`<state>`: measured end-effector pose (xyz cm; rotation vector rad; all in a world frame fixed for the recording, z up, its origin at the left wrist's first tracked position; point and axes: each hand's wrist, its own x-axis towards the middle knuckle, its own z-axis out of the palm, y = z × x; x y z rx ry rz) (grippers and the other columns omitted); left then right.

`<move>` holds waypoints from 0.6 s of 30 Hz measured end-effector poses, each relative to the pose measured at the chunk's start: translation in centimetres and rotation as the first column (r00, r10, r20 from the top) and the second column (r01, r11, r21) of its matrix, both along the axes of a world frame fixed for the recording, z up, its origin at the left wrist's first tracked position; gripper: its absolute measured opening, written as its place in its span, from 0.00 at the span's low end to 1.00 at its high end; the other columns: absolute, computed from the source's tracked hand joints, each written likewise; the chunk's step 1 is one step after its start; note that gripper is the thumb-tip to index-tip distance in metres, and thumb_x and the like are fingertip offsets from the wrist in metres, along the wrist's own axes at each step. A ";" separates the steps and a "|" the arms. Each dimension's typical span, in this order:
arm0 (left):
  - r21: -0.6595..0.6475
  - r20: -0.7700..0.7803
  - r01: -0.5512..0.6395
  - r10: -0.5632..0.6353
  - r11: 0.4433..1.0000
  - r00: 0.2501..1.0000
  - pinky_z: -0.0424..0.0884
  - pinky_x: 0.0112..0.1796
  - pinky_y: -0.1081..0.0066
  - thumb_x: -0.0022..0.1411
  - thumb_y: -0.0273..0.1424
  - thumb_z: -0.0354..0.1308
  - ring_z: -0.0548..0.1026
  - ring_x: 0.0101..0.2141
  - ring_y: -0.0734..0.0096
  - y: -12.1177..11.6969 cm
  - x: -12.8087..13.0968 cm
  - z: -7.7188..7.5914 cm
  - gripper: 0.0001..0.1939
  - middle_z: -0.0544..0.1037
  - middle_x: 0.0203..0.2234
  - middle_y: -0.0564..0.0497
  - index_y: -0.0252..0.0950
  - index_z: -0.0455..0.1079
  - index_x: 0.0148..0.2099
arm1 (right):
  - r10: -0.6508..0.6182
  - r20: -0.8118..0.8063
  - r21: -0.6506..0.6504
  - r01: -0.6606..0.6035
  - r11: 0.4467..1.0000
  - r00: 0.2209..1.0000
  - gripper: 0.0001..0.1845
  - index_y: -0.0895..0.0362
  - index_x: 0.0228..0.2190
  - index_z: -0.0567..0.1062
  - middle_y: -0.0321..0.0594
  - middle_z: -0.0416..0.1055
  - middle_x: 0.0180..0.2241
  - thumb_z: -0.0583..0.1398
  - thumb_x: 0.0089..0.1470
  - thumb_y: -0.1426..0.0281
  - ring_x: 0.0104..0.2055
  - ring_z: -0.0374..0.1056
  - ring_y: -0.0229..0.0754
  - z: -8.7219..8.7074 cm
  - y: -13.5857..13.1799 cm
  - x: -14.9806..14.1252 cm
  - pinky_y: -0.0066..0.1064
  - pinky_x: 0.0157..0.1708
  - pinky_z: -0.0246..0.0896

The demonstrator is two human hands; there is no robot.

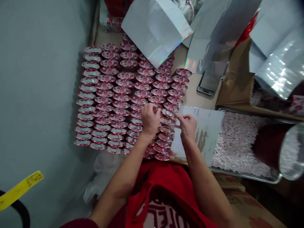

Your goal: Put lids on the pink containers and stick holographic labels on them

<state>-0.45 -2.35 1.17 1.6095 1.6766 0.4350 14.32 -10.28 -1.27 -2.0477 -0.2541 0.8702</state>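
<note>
Several rows of small pink-and-red printed cups (pixel 118 98) stand packed together on a tabletop. My left hand (pixel 150 119) is curled over the cups near the right side of the block, its fingers closed around one cup. My right hand (pixel 188 126) sits just to the right, fingers pinched with the index finger pointing at a cup (pixel 169 113) at the block's edge. What the right fingers hold cannot be made out. A silver holographic sheet (pixel 204 133) lies under the right hand.
A silver holographic bag (pixel 155 28) leans over the far cups, with more silver bags (pixel 275 47) at right. A phone (pixel 209 83) lies on the table. A tray of small white-pink pieces (pixel 237 145) and a cardboard box (pixel 237 76) sit right. A grey wall (pixel 38 95) runs left.
</note>
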 end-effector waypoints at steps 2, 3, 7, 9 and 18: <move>-0.139 0.220 -0.088 0.117 0.986 0.968 0.72 0.50 0.63 0.67 0.34 0.63 0.77 0.43 0.62 -2.0 -1.7 0.5 0.05 0.79 0.39 0.47 0.39 0.72 0.40 | -0.028 -0.079 0.056 0.033 0.998 0.996 0.29 0.52 0.26 0.67 0.24 0.60 0.19 0.73 0.41 0.47 0.21 0.56 0.33 1.3 0.3 -0.9 0.28 0.20 0.60; -0.263 0.333 -0.115 0.202 0.958 0.921 0.74 0.46 0.64 0.67 0.37 0.63 0.78 0.39 0.64 -3.0 -2.4 0.7 0.08 0.80 0.37 0.48 0.38 0.73 0.41 | -0.049 -0.110 0.074 0.057 0.996 0.993 0.30 0.52 0.25 0.66 0.24 0.59 0.19 0.73 0.41 0.46 0.21 0.55 0.32 1.8 0.5 -1.4 0.28 0.20 0.60; -0.712 0.527 -0.031 0.563 0.702 0.637 0.77 0.38 0.68 0.57 0.49 0.71 0.80 0.35 0.67 -6.3 -3.5 1.0 0.25 0.82 0.39 0.46 0.36 0.76 0.49 | -0.064 -0.212 0.098 0.086 0.991 0.975 0.32 0.52 0.26 0.65 0.25 0.60 0.20 0.72 0.41 0.42 0.21 0.57 0.33 2.6 1.2 -3.3 0.27 0.19 0.60; -0.789 0.522 0.034 0.641 0.613 0.562 0.78 0.37 0.68 0.48 0.47 0.78 0.80 0.34 0.68 -7.1 -3.2 0.9 0.32 0.82 0.39 0.46 0.35 0.76 0.49 | -0.056 -0.258 0.101 0.084 0.991 0.965 0.32 0.51 0.27 0.64 0.26 0.63 0.21 0.72 0.41 0.42 0.22 0.61 0.35 2.8 1.4 -3.9 0.28 0.20 0.63; -0.719 0.511 -0.093 0.614 0.689 0.602 0.71 0.28 0.76 0.46 0.45 0.78 0.72 0.25 0.78 -6.8 -3.6 0.5 0.22 0.76 0.25 0.54 0.33 0.76 0.32 | -0.075 -0.353 0.115 0.123 0.986 0.933 0.33 0.53 0.25 0.66 0.24 0.59 0.20 0.76 0.36 0.45 0.21 0.54 0.30 3.4 0.4 -4.7 0.25 0.20 0.56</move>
